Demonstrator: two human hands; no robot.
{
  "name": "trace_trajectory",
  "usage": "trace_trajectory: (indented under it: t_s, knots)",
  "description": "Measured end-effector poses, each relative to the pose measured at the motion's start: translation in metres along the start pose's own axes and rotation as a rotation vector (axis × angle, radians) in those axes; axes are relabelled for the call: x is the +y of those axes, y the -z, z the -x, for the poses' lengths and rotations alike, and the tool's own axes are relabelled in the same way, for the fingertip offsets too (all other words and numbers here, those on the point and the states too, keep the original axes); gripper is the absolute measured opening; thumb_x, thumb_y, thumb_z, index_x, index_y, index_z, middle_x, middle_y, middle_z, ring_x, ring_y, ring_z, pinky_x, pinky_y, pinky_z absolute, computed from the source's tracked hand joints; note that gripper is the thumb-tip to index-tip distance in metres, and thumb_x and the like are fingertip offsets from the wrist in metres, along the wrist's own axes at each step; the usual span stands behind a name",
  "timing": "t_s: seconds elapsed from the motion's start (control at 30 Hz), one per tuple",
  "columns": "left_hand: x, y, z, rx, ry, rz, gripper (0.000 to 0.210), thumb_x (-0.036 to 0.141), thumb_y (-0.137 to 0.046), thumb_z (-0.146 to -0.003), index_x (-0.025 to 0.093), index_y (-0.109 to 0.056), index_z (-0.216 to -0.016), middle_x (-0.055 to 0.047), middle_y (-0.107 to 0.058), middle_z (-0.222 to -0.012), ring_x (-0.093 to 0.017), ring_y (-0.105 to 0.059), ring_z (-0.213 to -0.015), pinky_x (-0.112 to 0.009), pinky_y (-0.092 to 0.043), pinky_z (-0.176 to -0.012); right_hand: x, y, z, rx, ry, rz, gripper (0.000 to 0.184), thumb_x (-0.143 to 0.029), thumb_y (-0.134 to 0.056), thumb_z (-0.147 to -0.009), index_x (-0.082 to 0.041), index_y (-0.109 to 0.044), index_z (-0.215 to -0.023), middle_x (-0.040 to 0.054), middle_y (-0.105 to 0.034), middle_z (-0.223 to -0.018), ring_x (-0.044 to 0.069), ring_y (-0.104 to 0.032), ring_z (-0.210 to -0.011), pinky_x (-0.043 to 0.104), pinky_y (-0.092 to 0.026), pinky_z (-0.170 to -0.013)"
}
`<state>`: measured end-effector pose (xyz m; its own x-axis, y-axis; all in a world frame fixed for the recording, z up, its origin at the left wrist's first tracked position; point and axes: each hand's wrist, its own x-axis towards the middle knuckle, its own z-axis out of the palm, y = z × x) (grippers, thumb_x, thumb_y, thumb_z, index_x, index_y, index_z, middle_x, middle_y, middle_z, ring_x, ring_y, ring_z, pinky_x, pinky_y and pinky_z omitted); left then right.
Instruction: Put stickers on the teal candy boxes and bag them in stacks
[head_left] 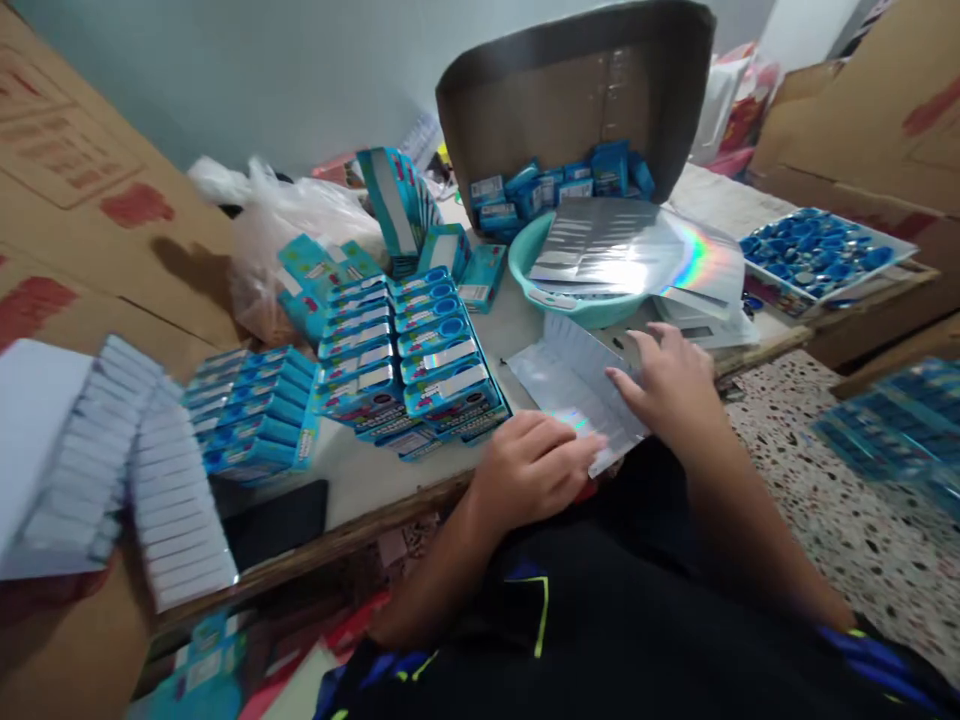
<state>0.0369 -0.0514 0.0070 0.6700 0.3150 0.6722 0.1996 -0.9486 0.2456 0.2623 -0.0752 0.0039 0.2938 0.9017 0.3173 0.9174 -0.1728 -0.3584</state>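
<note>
A shiny silver sheet [577, 385], creased with a part folded up at its far side, lies at the table's front edge before me. My left hand [534, 462] is closed at its near left edge, fingers bent together over the sheet. Over the sheet's right side is my right hand [670, 385], thumb and fingers apart with nothing between them. Left of the sheet stand blue printed boxes [446, 375] in two rows. Beyond it, a turquoise basin [536, 285] carries a stack of silver rainbow-gleaming sheets [637, 250].
An open carton [540, 90] with small blue packs [525, 195] stands at the back. A white tray [832, 285] of blue round pieces is on the right. Further left are more blue boxes [259, 410], a dark flat object [277, 520] and pale strip sheets [176, 490].
</note>
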Motion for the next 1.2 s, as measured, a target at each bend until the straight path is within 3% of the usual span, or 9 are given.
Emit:
trace_trajectory:
  t_s: [0.07,0.13,0.27,0.33,0.43,0.53,0.73,0.93,1.2]
  knots:
    - [-0.004,-0.028,0.008,-0.162,0.107,0.025,0.033,0.030,-0.060,-0.098,0.024,-0.067,-0.129,-0.007,-0.075,-0.107,-0.020,-0.071,-0.099,-0.036,-0.060,-0.088,0.016,0.007,0.012,-0.142,-0.029,-0.019,0.040,-0.028,-0.057,-0.095,-0.014,-0.065,-0.132,0.0201,-0.072,-0.125,0.037,-0.068,-0.114,0.052,-0.052,-0.096]
    - [-0.009,-0.047,0.015,-0.180,0.191,0.066,0.038,0.035,-0.057,-0.100,0.021,-0.064,-0.135,-0.011,-0.074,-0.117,-0.023,-0.070,-0.108,-0.041,-0.060,-0.093,0.017,0.010,0.024,-0.207,-0.019,-0.096,0.037,-0.024,-0.054,-0.095,-0.018,-0.067,-0.129,0.0146,-0.076,-0.117,0.031,-0.072,-0.105,0.043,-0.055,-0.089]
    - [-0.015,-0.055,0.016,0.123,0.175,0.075,0.025,0.025,-0.054,-0.098,0.025,-0.069,-0.118,-0.009,-0.074,-0.113,-0.025,-0.068,-0.119,-0.047,-0.057,-0.103,-0.007,0.000,0.047,-0.222,0.161,-0.191,0.036,-0.021,-0.049,-0.098,-0.017,-0.067,-0.129,0.0144,-0.075,-0.121,0.029,-0.071,-0.105,0.042,-0.054,-0.093]
    - [-0.017,-0.052,0.009,0.176,0.152,0.033,0.023,0.021,-0.053,-0.098,0.026,-0.070,-0.112,-0.007,-0.074,-0.112,-0.025,-0.066,-0.122,-0.047,-0.056,-0.106,-0.017,-0.014,0.058,-0.243,0.254,-0.198,0.035,-0.018,-0.050,-0.097,-0.018,-0.069,-0.126,0.0144,-0.074,-0.121,0.030,-0.069,-0.110,0.045,-0.052,-0.097]
    - [-0.026,-0.052,-0.005,0.035,0.165,0.004,0.024,0.018,-0.053,-0.099,0.023,-0.070,-0.115,-0.009,-0.073,-0.121,-0.025,-0.062,-0.129,-0.045,-0.053,-0.111,-0.019,-0.035,0.073,-0.236,0.346,-0.172,0.036,-0.017,-0.061,-0.089,-0.019,-0.071,-0.124,0.0175,-0.066,-0.139,0.034,-0.057,-0.135,0.053,-0.043,-0.113]
    - [-0.036,-0.057,-0.014,-0.168,0.203,-0.034,0.028,0.014,-0.052,-0.098,0.018,-0.071,-0.119,-0.013,-0.069,-0.134,-0.027,-0.056,-0.139,-0.046,-0.049,-0.117,-0.012,-0.047,0.082,-0.287,0.405,-0.155,0.040,-0.035,-0.067,-0.091,-0.018,-0.070,-0.127,0.0206,-0.059,-0.149,0.039,-0.044,-0.148,0.060,-0.033,-0.121]
    - [-0.047,-0.067,-0.014,-0.469,0.338,-0.151,0.054,0.013,-0.049,-0.097,0.019,-0.052,-0.151,-0.012,-0.054,-0.157,-0.034,-0.039,-0.152,-0.061,-0.029,-0.127,0.017,-0.035,0.077,-0.366,0.421,-0.198,0.044,-0.033,-0.071,-0.090,-0.026,-0.067,-0.133,0.0114,-0.058,-0.154,0.035,-0.046,-0.150,0.065,-0.027,-0.122]
    - [-0.060,-0.079,-0.021,-0.489,0.311,-0.187,0.042,0.029,-0.057,-0.097,0.021,-0.066,-0.138,-0.014,-0.064,-0.137,-0.036,-0.048,-0.137,-0.064,-0.023,-0.126,0.032,-0.022,0.074,-0.451,0.387,-0.287,0.050,-0.053,-0.070,-0.092,-0.026,-0.066,-0.134,0.0078,-0.053,-0.159,0.034,-0.039,-0.154,0.068,-0.022,-0.124]
    - [-0.064,-0.076,0.000,-0.453,0.222,-0.138,0.038,0.029,-0.050,-0.104,0.021,-0.066,-0.137,-0.014,-0.064,-0.145,-0.035,-0.049,-0.146,-0.058,-0.041,-0.120,0.028,-0.033,0.083,-0.404,0.265,-0.338,0.034,-0.038,-0.056,-0.102,-0.028,-0.067,-0.133,0.0055,-0.056,-0.157,0.030,-0.040,-0.154,0.065,-0.021,-0.126]
